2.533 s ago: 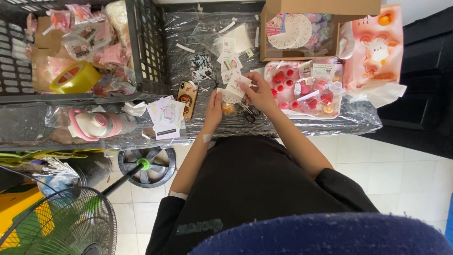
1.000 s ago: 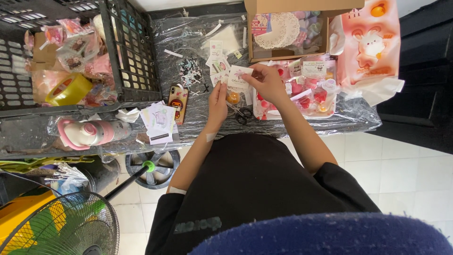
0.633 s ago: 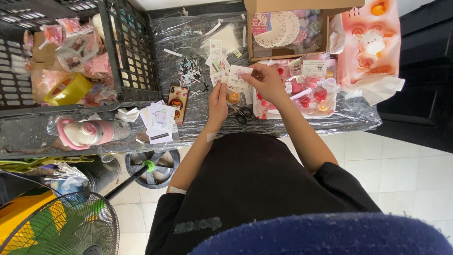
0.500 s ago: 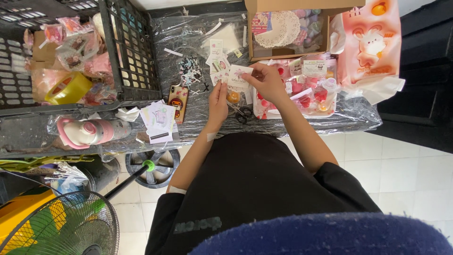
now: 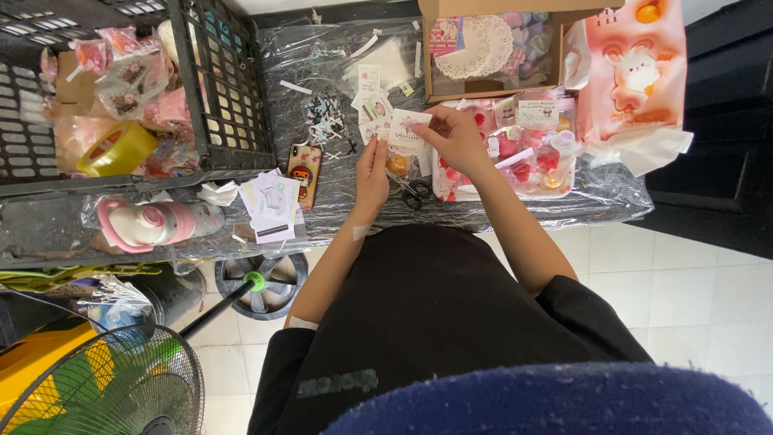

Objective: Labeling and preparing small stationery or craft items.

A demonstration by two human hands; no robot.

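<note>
A standing fan sits nearest on the floor; at the plastic-covered table, the left hand steadies the lower edge of a small white card while the right hand pinches its top, scissors just below, a cardboard box beyond

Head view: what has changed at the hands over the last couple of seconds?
Both hands shifted slightly left along the table. The right hand still pinches the small white card; the left hand stays just below it. Scissors, phone and pink bottle have not moved.
</note>
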